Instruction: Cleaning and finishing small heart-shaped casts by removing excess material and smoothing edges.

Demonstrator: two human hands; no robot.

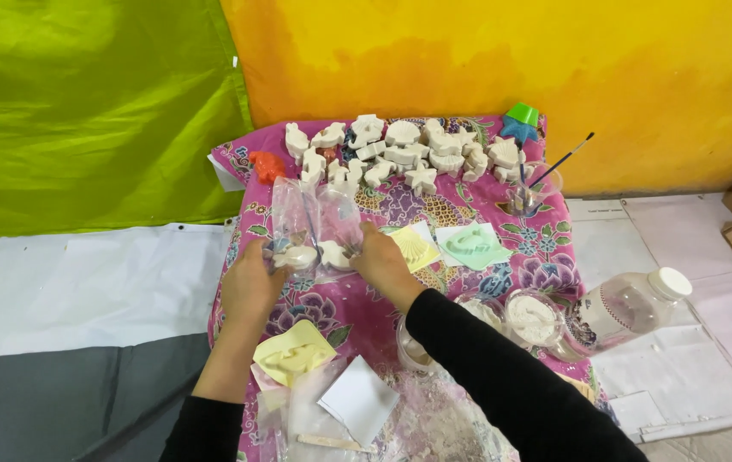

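Down at the middle of the frame, both hands were busy with clear plastic bags standing up from a low table draped in a pink flowered cloth (546, 248). The left hand (250, 281) was curled around the bottom of one clear bag (295, 224), fingers closed on the plastic where a white plaster piece (300, 257) sat inside. The right hand (385, 261), just beside it, pinched the lower edge of a second clear bag (340, 224) with another white piece (334, 254) in it; the two bags stood touching, side by side, a little left of centre

Across the upper middle of the frame lay a crowded row of white plaster casts (400, 154), with an orange cast (267, 165) at their left end. To the upper right a glass jar (530, 198) held paintbrushes, and a green and blue mould (520, 121) stood behind it. Right of the hands were a yellow mould (416, 246) and a pale green mould (471, 245). Lower down, near the left forearm, rested another yellow mould (293, 352), and beside it a white card (357, 399). At the right edge of the table a clear plastic bottle with a white cap (631, 308) lay on its side next to a round tub of white powder (533, 316)
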